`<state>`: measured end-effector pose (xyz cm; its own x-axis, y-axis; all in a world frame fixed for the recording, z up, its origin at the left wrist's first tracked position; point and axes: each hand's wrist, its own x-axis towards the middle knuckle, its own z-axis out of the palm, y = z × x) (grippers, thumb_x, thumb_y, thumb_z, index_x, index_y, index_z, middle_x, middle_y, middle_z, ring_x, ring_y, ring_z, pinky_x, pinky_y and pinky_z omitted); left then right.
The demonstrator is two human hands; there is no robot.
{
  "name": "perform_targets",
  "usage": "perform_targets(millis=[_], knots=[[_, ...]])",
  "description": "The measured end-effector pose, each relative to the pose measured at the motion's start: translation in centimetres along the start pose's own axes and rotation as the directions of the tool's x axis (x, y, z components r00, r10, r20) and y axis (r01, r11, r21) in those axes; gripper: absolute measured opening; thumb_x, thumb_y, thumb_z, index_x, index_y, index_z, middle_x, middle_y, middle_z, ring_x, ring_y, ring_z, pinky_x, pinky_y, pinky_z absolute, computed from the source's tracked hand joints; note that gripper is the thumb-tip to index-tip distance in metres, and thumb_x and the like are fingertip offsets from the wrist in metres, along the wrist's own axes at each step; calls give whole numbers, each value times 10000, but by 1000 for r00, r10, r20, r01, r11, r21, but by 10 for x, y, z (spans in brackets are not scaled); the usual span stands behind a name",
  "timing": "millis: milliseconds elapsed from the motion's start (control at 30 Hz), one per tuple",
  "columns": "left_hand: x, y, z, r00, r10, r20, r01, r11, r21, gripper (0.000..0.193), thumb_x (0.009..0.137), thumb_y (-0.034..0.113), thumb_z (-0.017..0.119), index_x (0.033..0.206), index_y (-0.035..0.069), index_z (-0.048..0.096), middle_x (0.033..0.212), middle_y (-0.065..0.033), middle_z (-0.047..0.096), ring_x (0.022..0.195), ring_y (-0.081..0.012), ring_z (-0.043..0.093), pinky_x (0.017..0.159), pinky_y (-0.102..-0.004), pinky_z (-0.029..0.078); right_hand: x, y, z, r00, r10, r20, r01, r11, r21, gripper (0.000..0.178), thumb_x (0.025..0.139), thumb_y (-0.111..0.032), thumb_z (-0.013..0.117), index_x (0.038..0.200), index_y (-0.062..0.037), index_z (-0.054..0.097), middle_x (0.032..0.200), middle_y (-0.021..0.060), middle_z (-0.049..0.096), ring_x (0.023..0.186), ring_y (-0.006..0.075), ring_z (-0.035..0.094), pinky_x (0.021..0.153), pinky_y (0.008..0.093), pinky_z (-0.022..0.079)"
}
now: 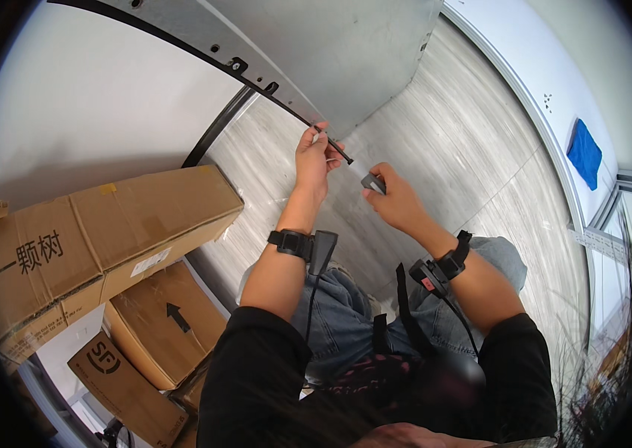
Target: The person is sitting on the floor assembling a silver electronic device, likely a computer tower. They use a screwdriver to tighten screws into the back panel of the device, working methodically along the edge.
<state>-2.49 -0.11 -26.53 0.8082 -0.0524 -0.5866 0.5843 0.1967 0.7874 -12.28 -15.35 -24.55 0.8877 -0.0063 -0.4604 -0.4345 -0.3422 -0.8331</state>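
A grey metal panel with holes and dark fittings along its edge stands in front of me. Along that edge runs a thin black strip, its free end jutting past the panel's corner. My left hand is closed round this strip close to the corner. To the right and a little nearer, my right hand grips a small dark grey block-shaped object, partly covered by the fingers. The block is apart from the strip's end, with a short gap between them.
Cardboard boxes are stacked on the left, close to my left forearm. A black bar rises near them. Light wood-look flooring lies below. A blue cloth is at the far right. Cabled devices are strapped to both wrists.
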Motion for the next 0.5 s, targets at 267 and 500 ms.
perform_targets(millis=[267,500], knots=[[-1,4,3,1000,21,1,-21,1000,2,210,994,189,409,1148,156,547,774,-25,622,615,-64,526,566,-220,438,4,2,-1,1000,-22,16,21,1000,16,329,826,-207,618,1078,-42,489,935,199,625,875,362,606,740,420,448],[-5,7,8,999,20,-24,-20,999,29,216,1000,183,394,1144,153,551,773,-11,616,628,-65,529,577,-228,437,3,0,-1,1000,-4,15,4,999,40,321,834,-204,613,1075,-35,486,935,204,625,865,359,606,734,422,442]])
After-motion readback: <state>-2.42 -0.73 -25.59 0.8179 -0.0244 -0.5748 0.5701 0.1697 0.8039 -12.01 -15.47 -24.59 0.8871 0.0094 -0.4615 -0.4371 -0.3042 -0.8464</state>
